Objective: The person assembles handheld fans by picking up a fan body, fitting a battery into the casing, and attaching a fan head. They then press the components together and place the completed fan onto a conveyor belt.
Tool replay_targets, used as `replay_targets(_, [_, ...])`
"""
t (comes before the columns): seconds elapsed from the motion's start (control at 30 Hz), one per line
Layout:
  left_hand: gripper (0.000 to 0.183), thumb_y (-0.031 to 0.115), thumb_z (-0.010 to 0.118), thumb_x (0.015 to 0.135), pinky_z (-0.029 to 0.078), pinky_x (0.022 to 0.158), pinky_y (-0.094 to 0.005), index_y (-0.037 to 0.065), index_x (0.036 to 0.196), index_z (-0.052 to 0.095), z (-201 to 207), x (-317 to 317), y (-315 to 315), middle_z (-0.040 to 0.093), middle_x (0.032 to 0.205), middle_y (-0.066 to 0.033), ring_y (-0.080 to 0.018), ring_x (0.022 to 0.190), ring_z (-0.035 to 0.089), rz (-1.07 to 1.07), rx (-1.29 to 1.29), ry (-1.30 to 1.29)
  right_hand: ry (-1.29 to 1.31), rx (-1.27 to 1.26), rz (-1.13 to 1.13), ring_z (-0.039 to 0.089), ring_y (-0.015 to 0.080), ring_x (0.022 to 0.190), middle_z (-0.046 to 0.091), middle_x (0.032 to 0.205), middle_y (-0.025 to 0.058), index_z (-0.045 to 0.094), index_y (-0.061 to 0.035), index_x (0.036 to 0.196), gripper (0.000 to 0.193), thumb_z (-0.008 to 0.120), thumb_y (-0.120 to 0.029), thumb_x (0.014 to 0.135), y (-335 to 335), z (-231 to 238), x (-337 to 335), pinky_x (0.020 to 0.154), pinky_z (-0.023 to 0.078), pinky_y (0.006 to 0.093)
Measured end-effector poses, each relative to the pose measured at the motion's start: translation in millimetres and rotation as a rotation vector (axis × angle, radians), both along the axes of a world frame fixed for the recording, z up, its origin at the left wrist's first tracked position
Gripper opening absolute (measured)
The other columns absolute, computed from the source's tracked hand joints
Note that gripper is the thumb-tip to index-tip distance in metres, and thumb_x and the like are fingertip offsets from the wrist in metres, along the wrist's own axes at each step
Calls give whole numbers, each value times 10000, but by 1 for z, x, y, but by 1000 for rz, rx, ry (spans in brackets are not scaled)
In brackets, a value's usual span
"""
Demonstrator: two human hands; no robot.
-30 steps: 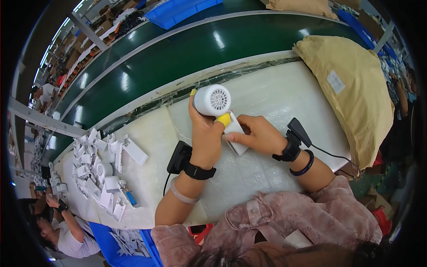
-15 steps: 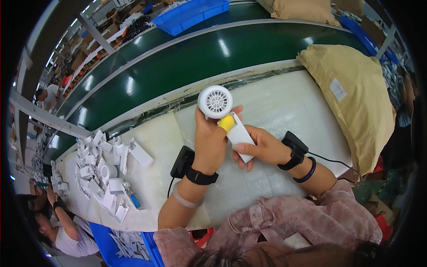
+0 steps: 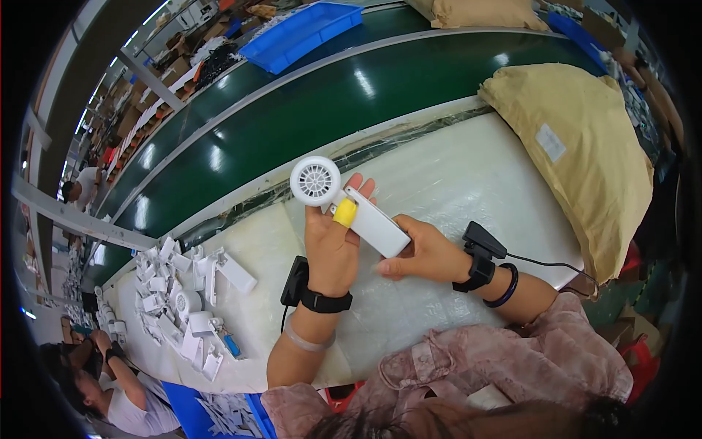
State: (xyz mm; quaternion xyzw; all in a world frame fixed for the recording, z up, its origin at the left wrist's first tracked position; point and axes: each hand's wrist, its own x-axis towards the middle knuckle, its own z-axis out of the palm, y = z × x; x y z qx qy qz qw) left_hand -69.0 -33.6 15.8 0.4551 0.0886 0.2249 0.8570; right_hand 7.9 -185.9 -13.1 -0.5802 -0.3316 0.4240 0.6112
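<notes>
I hold a small white hand-held fan over the white table. Its round grilled head faces up toward me and its flat white handle slants down to the right. My left hand grips the fan just below the head, with a yellow cot on the thumb. My right hand holds the lower end of the handle. Each wrist wears a black band with a small black device.
A pile of several white fan parts lies on the table to my left. A green conveyor belt runs behind the table with a blue tray beyond. A tan sack lies at right. Another person sits lower left.
The fan has turned: its handle now slants down to the right and shows in full. My right hand slid to the handle's lower end. Both hands keep their hold.
</notes>
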Motion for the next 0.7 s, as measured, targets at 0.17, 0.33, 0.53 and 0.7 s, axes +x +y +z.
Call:
replay_targets(0.17, [565,21,482,955,416,1043,-435,141,1443,225,-5,3,3,397,1426,-224,-365,1302,445,-19,-99,-9,71,-30,-97,682,149,713,649,907,100,498,33,1109,420,756,-117,814,1,6,-5,632,568,256])
replay_targets(0.33, [563,29,490,954,413,1051,-440,136,1442,229,-7,3,1,395,1427,-217,-375,1307,433,-32,-109,1,-7,-42,-142,678,139,680,656,869,96,527,37,1088,379,743,-122,821,-1,10,-5,593,560,245])
replay_targets(0.53, [571,37,520,943,418,1054,-454,129,1435,245,-2,3,0,399,1421,-213,-379,1307,428,-18,-111,-7,43,15,-92,679,148,644,670,825,109,536,55,1080,377,709,-201,864,-3,8,-3,569,561,261])
replay_targets(0.7, [583,33,544,930,422,1053,-464,124,1430,259,-2,2,4,406,1417,-214,-384,1298,436,3,-107,-23,225,110,-50,682,145,672,666,821,89,554,30,1083,322,679,-198,893,0,3,-3,592,559,245])
